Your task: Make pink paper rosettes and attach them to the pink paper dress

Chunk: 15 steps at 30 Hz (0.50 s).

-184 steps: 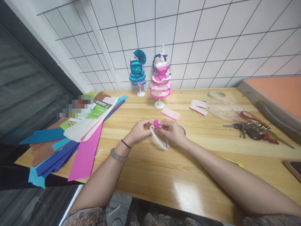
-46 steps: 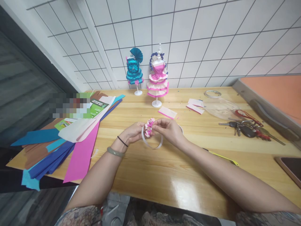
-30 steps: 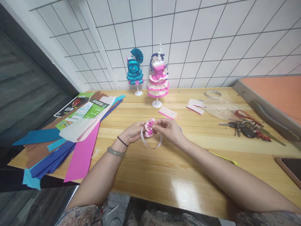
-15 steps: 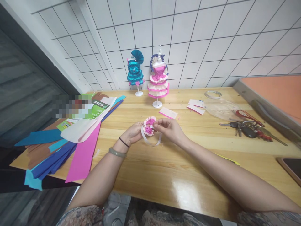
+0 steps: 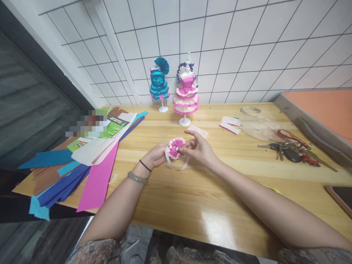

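Between my hands, above the table, is a pink pleated paper rosette [image 5: 180, 142] with a pale frilled edge. A thin white band [image 5: 176, 168] curves below it. My left hand [image 5: 158, 155] grips the rosette and band from the left side; its fingertips are partly hidden behind the paper. From the right, my right hand [image 5: 199, 148] pinches at the rosette's middle with the thumb and lower fingers, while the index finger is lifted off. Beyond my hands stand a pink and white paper dress on a mannequin stand [image 5: 186, 93] and a teal one [image 5: 159, 86].
On the left lie crepe paper sheets [image 5: 97, 179] in pink, blue and brown. Pale paper pieces [image 5: 230, 124], a tape ring [image 5: 250, 110], a clear plastic bag [image 5: 257, 128] and keys [image 5: 291, 152] are to the right. A phone [image 5: 341, 198] rests at the right edge.
My right index finger has lifted up and away from the rosette. The rosette faces me a little more openly, and my left hand has stayed in place.
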Each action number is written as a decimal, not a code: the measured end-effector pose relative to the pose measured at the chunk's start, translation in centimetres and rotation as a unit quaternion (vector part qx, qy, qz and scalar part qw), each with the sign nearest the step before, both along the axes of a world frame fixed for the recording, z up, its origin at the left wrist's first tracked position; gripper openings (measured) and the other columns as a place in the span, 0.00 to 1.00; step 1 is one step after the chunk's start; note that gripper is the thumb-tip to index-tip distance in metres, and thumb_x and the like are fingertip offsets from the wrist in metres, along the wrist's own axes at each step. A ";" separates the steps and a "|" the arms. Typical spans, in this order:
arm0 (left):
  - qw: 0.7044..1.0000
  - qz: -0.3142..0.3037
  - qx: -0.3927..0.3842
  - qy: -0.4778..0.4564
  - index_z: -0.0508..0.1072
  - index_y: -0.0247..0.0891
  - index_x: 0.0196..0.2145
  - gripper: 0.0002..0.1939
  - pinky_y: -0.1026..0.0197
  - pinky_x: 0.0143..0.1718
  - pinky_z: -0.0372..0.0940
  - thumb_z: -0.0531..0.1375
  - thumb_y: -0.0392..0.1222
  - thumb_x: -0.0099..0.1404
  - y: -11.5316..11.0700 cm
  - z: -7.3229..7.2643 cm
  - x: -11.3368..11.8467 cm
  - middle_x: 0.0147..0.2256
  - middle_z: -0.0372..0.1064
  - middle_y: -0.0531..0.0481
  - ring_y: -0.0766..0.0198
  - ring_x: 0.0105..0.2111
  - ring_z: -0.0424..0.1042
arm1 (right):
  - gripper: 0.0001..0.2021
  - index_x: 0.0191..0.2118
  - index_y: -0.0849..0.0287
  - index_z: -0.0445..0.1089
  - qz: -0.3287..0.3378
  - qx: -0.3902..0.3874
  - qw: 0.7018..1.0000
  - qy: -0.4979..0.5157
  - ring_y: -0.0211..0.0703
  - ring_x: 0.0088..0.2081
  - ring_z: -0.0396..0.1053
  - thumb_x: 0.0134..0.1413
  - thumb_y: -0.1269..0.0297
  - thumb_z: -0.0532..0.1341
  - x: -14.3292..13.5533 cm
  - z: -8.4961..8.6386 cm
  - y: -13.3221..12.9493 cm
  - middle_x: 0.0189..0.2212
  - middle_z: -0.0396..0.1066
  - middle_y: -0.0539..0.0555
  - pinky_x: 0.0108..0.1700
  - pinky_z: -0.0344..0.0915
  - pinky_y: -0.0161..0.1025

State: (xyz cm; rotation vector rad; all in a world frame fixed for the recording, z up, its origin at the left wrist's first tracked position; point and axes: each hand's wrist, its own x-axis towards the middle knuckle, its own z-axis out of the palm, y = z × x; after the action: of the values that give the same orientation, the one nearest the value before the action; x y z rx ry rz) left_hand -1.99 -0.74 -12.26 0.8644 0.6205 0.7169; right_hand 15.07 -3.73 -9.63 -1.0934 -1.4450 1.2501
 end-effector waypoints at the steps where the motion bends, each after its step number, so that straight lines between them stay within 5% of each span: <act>1: 1.000 -0.001 0.000 0.005 0.73 0.31 0.41 0.16 0.58 0.37 0.65 0.63 0.34 0.52 0.0 -0.1 -0.1 0.35 0.73 0.42 0.61 0.32 0.72 | 0.33 0.53 0.58 0.53 0.002 -0.004 1.000 -0.006 0.38 0.24 0.69 0.40 0.62 0.66 0.1 -0.1 0.0 0.22 0.68 0.45 0.29 0.67 0.36; 8: 1.000 0.001 0.000 0.023 0.73 0.31 0.39 0.15 0.62 0.33 0.64 0.63 0.35 0.52 0.1 -0.2 -0.3 0.32 0.72 0.43 0.65 0.28 0.70 | 0.32 0.52 0.56 0.59 -0.013 0.010 0.998 -0.058 0.34 0.23 0.66 0.37 0.59 0.67 0.3 -0.7 0.5 0.35 0.67 0.51 0.26 0.65 0.36; 15: 0.998 0.022 0.021 0.055 0.74 0.28 0.29 0.09 0.66 0.28 0.62 0.65 0.36 0.49 0.4 -0.5 -0.1 0.24 0.70 0.47 0.70 0.23 0.67 | 0.17 0.42 0.58 0.68 0.117 0.005 0.993 0.013 0.43 0.36 0.71 0.45 0.57 0.63 0.5 -0.4 0.4 0.38 0.73 0.53 0.39 0.67 0.39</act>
State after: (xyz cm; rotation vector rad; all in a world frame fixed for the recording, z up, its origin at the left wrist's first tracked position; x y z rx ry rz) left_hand -2.11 -0.38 -12.79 0.9366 0.7262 0.7275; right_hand 15.53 -3.36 -10.00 -0.9154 -1.5923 1.4136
